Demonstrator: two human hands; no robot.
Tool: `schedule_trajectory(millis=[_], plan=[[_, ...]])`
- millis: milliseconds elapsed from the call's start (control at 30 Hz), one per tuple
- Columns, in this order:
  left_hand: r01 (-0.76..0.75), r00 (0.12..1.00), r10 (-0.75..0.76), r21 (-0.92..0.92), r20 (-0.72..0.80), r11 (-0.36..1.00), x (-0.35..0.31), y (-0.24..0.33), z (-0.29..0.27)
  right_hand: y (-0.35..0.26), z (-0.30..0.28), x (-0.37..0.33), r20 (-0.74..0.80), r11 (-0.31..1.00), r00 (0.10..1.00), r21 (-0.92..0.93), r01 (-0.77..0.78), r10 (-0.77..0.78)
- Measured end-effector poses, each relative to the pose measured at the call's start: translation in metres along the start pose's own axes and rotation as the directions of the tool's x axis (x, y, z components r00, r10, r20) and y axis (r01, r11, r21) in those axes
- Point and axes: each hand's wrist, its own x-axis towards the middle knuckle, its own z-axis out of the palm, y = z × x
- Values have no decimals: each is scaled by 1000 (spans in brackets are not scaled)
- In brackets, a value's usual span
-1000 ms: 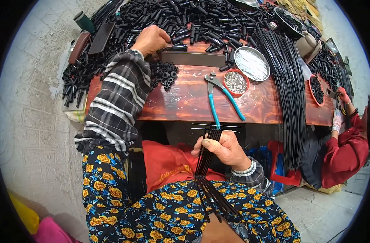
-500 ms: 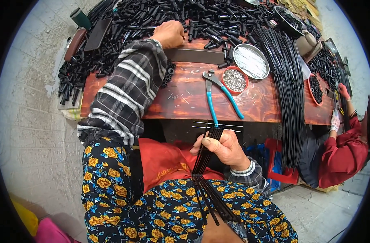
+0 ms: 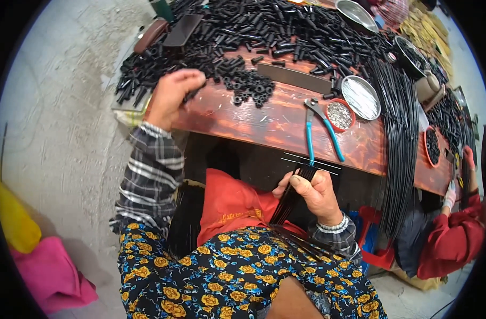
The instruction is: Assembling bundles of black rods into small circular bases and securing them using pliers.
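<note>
My left hand (image 3: pixel 171 98) is raised over the left front edge of the wooden table, fingers closed on a dark piece (image 3: pixel 192 95) that looks like a black plastic part; it is blurred and partly hidden. In front of my lap my right hand (image 3: pixel 316 198) is closed around a bundle of thin black rods (image 3: pixel 289 207), thumb on top. Their lower ends fan out over my flowered apron. A few thin white sticks (image 3: pixel 310 163) lie crosswise at the top of the bundle. Just beyond stand blue-handled pliers (image 3: pixel 333 139) on the table edge.
Black tubular parts (image 3: pixel 243 34) heap across the table's back, with a pile of small black rings (image 3: pixel 251 87) before them. A red bowl (image 3: pixel 352 121) and a metal dish of white sticks (image 3: pixel 361 97) sit right. Long black rods (image 3: pixel 397 154) overhang the edge. A red-sleeved co-worker (image 3: pixel 450 242) works at right.
My left hand has come back from the heap to the table's left front edge, a dark piece in its fingers. My right hand still grips the rods. The whole view has shifted.
</note>
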Motion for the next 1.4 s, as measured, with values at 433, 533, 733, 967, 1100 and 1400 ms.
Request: schedule_trajectory(millis=[433,533,733,967,1100,1400], plan=[[-495,864,125,779,487,386,15,-24,-44,1,16,3,38,1000,999,-8,-18,18],[-283,947,-26,871,320,402,19,-1,-26,1,15,4,16,1000,1000,-14,-18,19],[-306,952,169,799,256,518,11,-10,-26,-1,13,4,20,999,999,-45,-25,26],[-178,984,155,629,92,757,-4,-43,-27,1,12,5,18,998,999,-43,-36,37],[-389,892,452,483,-17,785,-22,-53,-10,0,10,5,19,999,999,-29,-34,34],[-450,874,456,630,166,634,2,-47,-11,0,10,7,33,999,999,-45,-31,32]])
